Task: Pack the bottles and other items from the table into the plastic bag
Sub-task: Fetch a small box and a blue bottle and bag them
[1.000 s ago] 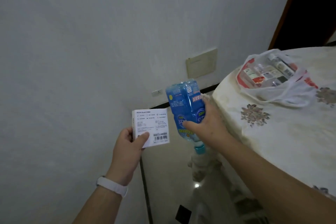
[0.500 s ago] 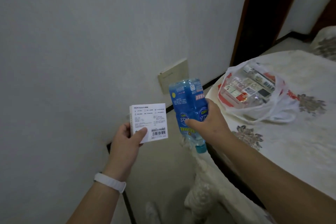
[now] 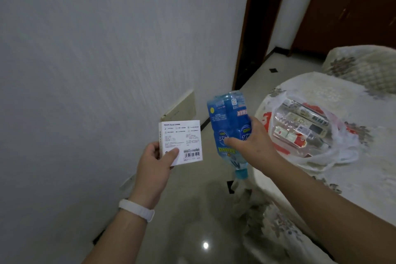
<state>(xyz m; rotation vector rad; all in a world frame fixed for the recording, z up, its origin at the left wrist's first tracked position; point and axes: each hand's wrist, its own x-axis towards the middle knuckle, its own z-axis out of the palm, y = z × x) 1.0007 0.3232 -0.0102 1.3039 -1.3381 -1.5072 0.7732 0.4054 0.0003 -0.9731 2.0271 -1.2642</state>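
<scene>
My left hand [image 3: 155, 164] holds a small white box [image 3: 182, 138] with printed text and a barcode, thumb across its face. My right hand [image 3: 252, 143] grips a blue-labelled plastic bottle [image 3: 228, 126] upside down, its blue cap [image 3: 241, 173] pointing at the floor. Both are held in the air beside the table's left edge. To the right, a thin white plastic bag [image 3: 342, 141] with red print lies on the table [image 3: 364, 178], with several boxes and small items showing through it.
A white wall fills the left, with a beige wall plate [image 3: 182, 107] low down. Glossy floor tiles lie below my hands. The floral tablecloth hangs over the table edge. A dark doorway [image 3: 257, 28] and a covered chair [image 3: 364, 66] stand behind.
The view has swung up and right, showing more of the doorway and table. The bag now appears lower and closer to the bottle. Both hands keep their hold.
</scene>
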